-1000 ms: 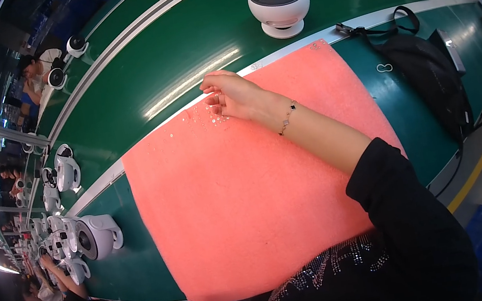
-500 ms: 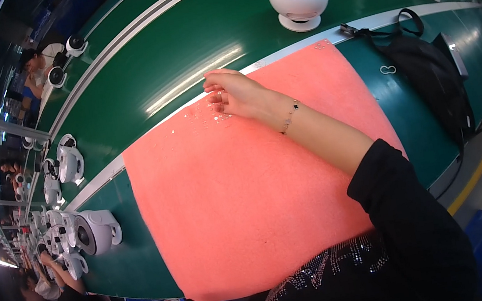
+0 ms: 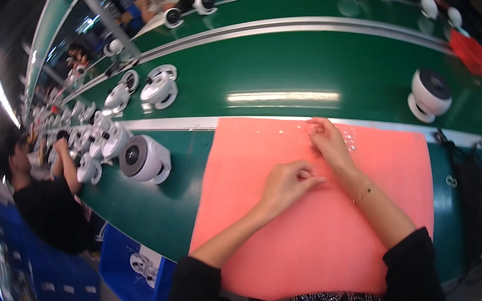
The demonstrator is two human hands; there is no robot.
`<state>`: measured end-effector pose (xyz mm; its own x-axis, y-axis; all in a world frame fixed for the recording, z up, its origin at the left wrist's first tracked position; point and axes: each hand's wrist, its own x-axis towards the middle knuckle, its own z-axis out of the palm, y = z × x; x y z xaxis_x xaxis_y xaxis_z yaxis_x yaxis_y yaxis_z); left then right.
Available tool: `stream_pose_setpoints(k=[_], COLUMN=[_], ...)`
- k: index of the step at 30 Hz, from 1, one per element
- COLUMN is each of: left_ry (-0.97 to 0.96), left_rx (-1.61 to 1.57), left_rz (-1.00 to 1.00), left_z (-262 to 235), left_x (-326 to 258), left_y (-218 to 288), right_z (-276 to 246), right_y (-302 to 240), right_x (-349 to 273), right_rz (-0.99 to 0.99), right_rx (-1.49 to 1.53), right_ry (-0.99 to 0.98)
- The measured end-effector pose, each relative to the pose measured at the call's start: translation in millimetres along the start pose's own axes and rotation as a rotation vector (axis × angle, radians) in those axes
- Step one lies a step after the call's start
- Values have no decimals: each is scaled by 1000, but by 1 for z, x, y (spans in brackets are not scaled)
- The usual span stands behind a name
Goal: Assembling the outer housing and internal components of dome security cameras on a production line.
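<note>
A pink foam mat (image 3: 302, 234) lies on the green bench in front of me. Several tiny clear ring-like pieces (image 3: 349, 137) are spread near its far edge. My right hand (image 3: 329, 143) is over that edge beside them, its fingers bent inward; whatever they pinch is too small to make out. My left hand (image 3: 289, 185) hovers above the mat, nearer and to the left. Its fingers are curled and its thumb points toward the right wrist; anything inside the curl is hidden.
A white round device with a dark face (image 3: 145, 159) stands left of the mat, with several similar ones behind. Another white device (image 3: 430, 93) is at the far right. A black bag (image 3: 475, 191) lies right of the mat. A co-worker (image 3: 43, 190) sits at the left.
My left hand has come into view over the mat. My right hand's fingers have curled in near the small pieces. The view has turned left, showing more of the line.
</note>
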<state>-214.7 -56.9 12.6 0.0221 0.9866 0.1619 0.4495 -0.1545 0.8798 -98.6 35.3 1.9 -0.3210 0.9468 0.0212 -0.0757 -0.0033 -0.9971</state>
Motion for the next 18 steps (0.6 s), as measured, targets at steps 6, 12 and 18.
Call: stream_pose_setpoints(k=[6,12,18], left_ry=[27,17,11], left_rx=[158,97,149], left_rz=[222,222,202], left_z=[-2,-2,-3], left_x=[5,5,4], left_y=[-51,-43,-44], right_z=[32,27,29], right_y=[1,-4,0], right_x=[-22,-18,-15], right_rz=[-376,-352,-391], right_rx=[-620,-673,-663], right_ry=[-135,-185,-183])
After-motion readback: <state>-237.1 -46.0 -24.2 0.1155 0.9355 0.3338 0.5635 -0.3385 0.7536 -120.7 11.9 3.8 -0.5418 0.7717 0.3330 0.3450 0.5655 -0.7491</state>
